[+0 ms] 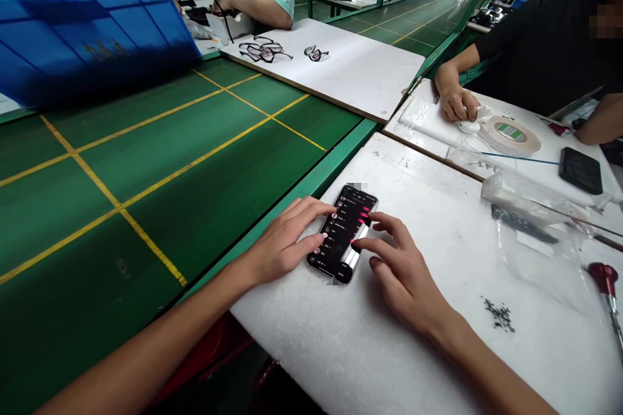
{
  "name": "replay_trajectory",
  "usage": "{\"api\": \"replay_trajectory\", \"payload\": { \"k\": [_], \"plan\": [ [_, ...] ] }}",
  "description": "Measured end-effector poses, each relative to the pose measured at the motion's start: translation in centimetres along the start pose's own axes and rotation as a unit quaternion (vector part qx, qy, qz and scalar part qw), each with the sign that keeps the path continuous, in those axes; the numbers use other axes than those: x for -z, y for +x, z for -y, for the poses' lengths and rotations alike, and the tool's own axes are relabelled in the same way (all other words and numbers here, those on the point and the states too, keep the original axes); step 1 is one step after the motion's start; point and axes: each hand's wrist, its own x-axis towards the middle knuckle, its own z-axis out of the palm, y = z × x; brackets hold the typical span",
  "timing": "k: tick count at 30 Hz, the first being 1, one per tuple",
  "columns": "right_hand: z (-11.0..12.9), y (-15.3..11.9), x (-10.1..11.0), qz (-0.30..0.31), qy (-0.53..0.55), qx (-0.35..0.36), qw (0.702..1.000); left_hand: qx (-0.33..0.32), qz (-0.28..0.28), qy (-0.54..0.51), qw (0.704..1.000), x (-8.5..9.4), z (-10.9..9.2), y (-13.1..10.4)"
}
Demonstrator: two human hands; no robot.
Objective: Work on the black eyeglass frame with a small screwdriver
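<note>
The phone (343, 233) was seen lying face up on the white table (341, 343), between the fingers of the two hands, its lit screen filled by a list. Its left edge was overlapped by the forefinger and thumb of the left hand (277, 249), whose fingers were stretched out and not closed around anything. On the other side, two fingertips of the right hand (409, 279) were held at the right edge and over the screen; these fingers were loosely bent and spread, and whether the glass was pressed could not be told.

To the right of the right fingers, black bits (499, 314) were scattered, with a red-handled screwdriver (603, 279) farther right. Ahead and right of them, plastic bags (540, 259), a tape roll (511, 136) and a co-worker's hand (460, 104) could be seen. Left of the left fingers, a green belt (185, 133) was marked with yellow lines; well ahead, glasses (265, 50) were spread on a board (355, 74).
</note>
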Motion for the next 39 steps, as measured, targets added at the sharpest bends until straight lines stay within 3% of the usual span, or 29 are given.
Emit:
{"api": "replay_trajectory", "payload": {
  "k": [11,21,27,33,39],
  "plan": [
    [0.08,-0.15,0.58,0.057,-0.019,0.059,0.996,-0.002,-0.001,0.007,1.000,-0.09,-0.13,-0.07],
    [-0.14,-0.27,0.43,0.013,0.018,0.014,1.000,-0.020,0.003,0.039,0.999,-0.06,0.00,-0.22],
    [-0.17,-0.24,0.36,0.014,0.015,0.012,1.000,-0.021,0.002,0.057,0.998,-0.19,-0.08,-0.18],
    [-0.01,-0.17,0.34,0.024,-0.015,0.027,0.999,-0.017,0.011,0.012,1.000,0.06,-0.04,-0.23],
    [-0.09,-0.12,-0.20,-0.027,-0.043,-0.003,0.999,-0.010,0.008,0.005,1.000,0.08,-0.17,-0.14]
  ]
}}
